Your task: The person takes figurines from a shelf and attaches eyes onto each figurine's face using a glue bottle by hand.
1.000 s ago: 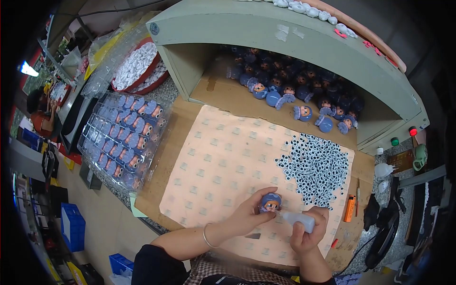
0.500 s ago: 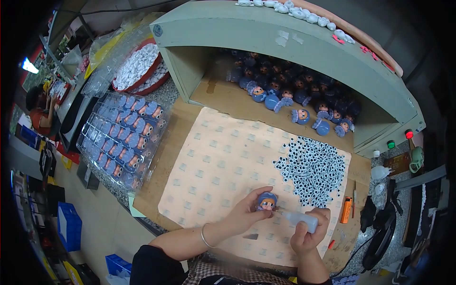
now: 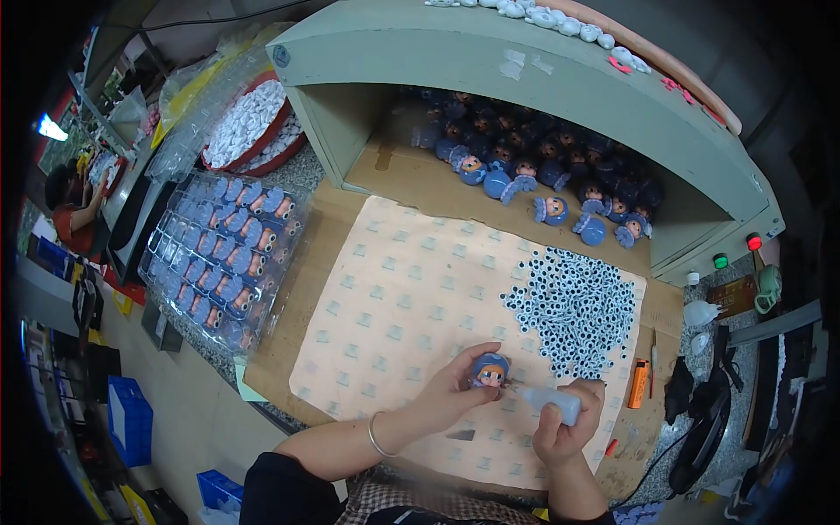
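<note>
A pale green cabinet [image 3: 490, 66] stands at the far side of the desk [image 3: 308, 168], its mouth facing near, probably for easy reach. Before it lies a patterned sheet [image 3: 385, 262]. The right hand [image 3: 567, 430] grasps a squeeze bottle [image 3: 564, 408], nozzle leftward; contact is unclear. The left hand [image 3: 451, 387] grips a blue-hooded figure [image 3: 491, 371] near the sheet's middle, face outward, seemingly for access. Tiny eye pieces [image 3: 577, 311] sit heaped at right, apparently spread for picking.
</note>
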A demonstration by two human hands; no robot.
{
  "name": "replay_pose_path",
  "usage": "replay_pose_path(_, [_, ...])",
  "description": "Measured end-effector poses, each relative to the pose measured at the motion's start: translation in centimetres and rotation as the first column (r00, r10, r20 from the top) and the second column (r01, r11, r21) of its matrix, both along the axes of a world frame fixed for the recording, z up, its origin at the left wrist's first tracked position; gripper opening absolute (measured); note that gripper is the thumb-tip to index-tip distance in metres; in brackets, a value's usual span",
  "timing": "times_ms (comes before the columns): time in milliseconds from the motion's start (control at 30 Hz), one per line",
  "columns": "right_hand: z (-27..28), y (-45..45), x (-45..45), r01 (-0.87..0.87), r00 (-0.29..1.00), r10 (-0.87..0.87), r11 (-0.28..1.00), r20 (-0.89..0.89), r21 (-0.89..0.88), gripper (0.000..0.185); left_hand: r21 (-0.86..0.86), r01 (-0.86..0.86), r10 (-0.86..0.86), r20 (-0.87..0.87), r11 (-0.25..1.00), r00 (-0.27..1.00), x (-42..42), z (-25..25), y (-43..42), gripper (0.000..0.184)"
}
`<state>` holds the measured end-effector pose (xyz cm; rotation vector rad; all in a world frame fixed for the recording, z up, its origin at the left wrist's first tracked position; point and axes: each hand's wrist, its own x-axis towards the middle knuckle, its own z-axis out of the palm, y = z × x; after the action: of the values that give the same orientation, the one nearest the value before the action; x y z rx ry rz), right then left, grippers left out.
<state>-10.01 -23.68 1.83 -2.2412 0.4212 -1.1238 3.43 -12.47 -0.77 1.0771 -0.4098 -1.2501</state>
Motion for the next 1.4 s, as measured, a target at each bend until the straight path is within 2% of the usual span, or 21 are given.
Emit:
replay_pose_path(233, [-0.01,-0.08,0.04,0.054,0.998,-0.054,0.998,0.016,0.029,0.025,-0.019,0.011,-0.011,0.011,1.0,1.0,0.1,0.21,-0.02,0.055])
replay_pose_path(333, [0.14,0.14,0.32,0.069,0.998,-0.068,0.997,-0.007,0.039,0.023,-0.015,0.006,-0.007,-0.053,1.0,0.999,0.06,0.27,0.02,0.056])
replay_pose_path(467, [0.17,0.31,0.5,0.067,0.998,-0.066,0.996,-0.017,0.062,0.024,-0.006,0.01,-0.01,-0.018,1.0,1.0,0.09,0.22,0.05,0.056])
replay_pose_path(833, [-0.09,0.01,0.44,0.061,0.998,-0.061,0.998,0.005,0.019,0.024,-0.002,0.003,-0.003,-0.037,1.0,0.999,0.06,0.17,0.0,0.057])
replay_pose_path(933, [-0.41,-0.1,0.18,0.083,0.996,-0.086,0.993,0.032,0.087,0.024,-0.032,0.007,-0.008,-0.003,0.999,1.0,0.03,-0.13,0.06,0.057])
replay_pose_path(1067, [-0.28,-0.06,-0.05,0.094,0.991,-0.106,0.985,0.077,0.148,0.024,-0.015,0.022,-0.02,0.133,1.0,0.991,-0.03,0.09,0.02,0.057])
replay_pose_path(1267, [0.03,0.28,0.25,0.048,0.998,-0.05,0.998,0.031,0.036,0.025,-0.015,0.01,-0.007,0.215,1.0,0.977,-0.45,-0.1,0.15,0.058])
replay_pose_path(1400, [-0.01,0.31,0.35,0.052,0.998,-0.053,0.998,0.03,0.021,0.025,-0.017,0.009,-0.005,0.238,1.0,0.971,-0.47,-0.16,0.11,0.058])
